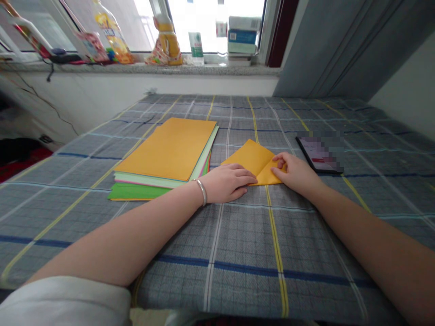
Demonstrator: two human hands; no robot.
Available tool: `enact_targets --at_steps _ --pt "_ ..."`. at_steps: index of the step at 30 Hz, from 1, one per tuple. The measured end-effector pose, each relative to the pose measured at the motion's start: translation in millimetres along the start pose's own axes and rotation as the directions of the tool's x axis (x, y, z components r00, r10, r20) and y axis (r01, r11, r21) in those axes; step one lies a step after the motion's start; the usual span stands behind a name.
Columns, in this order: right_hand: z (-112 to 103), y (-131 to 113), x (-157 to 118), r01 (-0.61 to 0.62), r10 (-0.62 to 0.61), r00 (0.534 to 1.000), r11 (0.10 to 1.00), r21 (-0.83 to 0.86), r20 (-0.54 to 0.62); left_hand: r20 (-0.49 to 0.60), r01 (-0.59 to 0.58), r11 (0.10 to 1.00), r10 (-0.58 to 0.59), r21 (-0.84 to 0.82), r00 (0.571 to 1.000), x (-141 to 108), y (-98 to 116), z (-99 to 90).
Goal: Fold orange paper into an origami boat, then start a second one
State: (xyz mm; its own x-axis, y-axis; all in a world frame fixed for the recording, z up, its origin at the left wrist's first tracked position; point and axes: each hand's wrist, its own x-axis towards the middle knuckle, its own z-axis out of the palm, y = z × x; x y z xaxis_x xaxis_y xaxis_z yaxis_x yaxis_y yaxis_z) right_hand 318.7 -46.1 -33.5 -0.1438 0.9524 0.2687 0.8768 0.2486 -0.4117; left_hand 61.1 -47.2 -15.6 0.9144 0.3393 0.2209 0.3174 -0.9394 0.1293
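A folded sheet of orange paper [250, 156] lies on the plaid cloth in front of me, with a crease running across its right part. My left hand [229, 182], a silver bangle at its wrist, rests flat on the paper's left lower edge with the fingers stretched out. At the right corner, my right hand [295, 171] has thumb and forefinger closed on the folded paper. Left of the folded piece is a stack of coloured paper [170, 149], orange on top, with pale green and bright green sheets showing below.
A phone [319, 154] lies to the right of my right hand. The plaid cloth [244, 235] covers the whole surface. Behind it, the windowsill [136, 69] carries a bottle [112, 31], a yellow container [168, 40] and stacked boxes [242, 36]. A grey curtain [326, 50] hangs at right.
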Motion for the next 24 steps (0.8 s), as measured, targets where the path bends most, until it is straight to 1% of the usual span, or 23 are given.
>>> enact_targets --at_steps 2,4,6,9,11,14,20,24 --pt "-0.7 -2.0 -0.2 -0.052 0.052 0.998 0.999 -0.007 0.028 0.005 0.014 1.0 -0.014 0.011 1.0 0.2 0.9 0.1" --pt "-1.3 -2.8 -0.4 -0.092 0.092 0.996 0.996 -0.016 0.014 0.011 0.025 1.0 -0.025 0.017 1.0 0.1 1.2 0.5" --pt "-1.5 -2.3 -0.3 -0.115 0.115 0.993 0.993 -0.037 0.002 0.013 0.032 0.999 -0.032 0.019 0.999 0.0 1.0 1.1" --pt "-1.3 0.6 0.7 -0.133 0.135 0.99 0.991 -0.026 0.047 0.011 0.032 0.999 -0.032 0.017 0.999 -0.2 0.6 2.0" --pt "-1.0 2.8 1.7 -0.137 0.135 0.987 0.99 0.017 0.085 0.011 0.036 0.999 -0.036 0.02 0.999 -0.2 0.5 2.4" --pt "-0.9 4.4 2.9 -0.129 0.124 0.987 0.991 0.045 0.106 0.016 0.033 0.999 -0.034 0.037 0.999 -0.2 0.8 2.5" --pt "-2.5 1.2 2.5 -0.107 0.105 0.99 0.994 0.013 0.093 0.023 0.006 1.0 -0.007 0.029 1.0 -0.3 -1.5 -1.1" --pt "-3.5 -0.7 2.5 -0.122 0.122 0.986 0.993 -0.005 0.118 0.035 -0.047 0.999 0.047 0.011 0.998 -0.7 -4.8 -5.4"
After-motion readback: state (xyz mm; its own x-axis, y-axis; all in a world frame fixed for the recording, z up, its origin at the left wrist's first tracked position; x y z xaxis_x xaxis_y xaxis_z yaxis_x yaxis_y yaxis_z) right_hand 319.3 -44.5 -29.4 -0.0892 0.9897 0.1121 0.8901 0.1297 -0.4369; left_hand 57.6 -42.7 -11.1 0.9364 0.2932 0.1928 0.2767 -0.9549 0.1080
